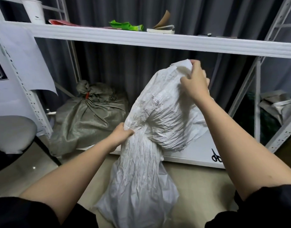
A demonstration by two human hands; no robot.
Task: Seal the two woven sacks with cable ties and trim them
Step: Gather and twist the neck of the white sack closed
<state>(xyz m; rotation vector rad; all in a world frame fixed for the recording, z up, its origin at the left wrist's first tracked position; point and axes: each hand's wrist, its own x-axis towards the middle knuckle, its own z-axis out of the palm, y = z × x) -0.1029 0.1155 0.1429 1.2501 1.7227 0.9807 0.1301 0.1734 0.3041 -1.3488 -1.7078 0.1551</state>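
At the far left a round grey chair seat (11,134) sits beside the white upright of the shelf rack (26,89), with a sheet of pale paper (26,63) hanging off the upper shelf's left end. On that upper shelf (141,39), from the left: a white cup (34,10), a red flat item (62,23), a crumpled green wrapper (125,25) and a book (162,28) with its cover curling up.

On the lower shelf (199,152), at its left end, the grey-green woven sack (89,119) lies with its neck already bunched and bound by a red tie (87,95).

Just right of it the left hand (122,134) grips the gathered neck of the white woven sack (149,162), fingers curled into the crumpled fabric. This sack's body stands on the floor in front of the shelf's front edge, and its upper part leans up and over that edge. The right hand (193,79) is raised well above the left one, pinching the sack's open mouth near the top rim, thumb and fingers closed on the fabric. The two hands are apart, both holding the same sack.

Near the lower shelf's front right corner lie black-handled scissors (216,156), partly hidden by the right forearm. Behind the rack's right upright sits a grey bag (279,104)
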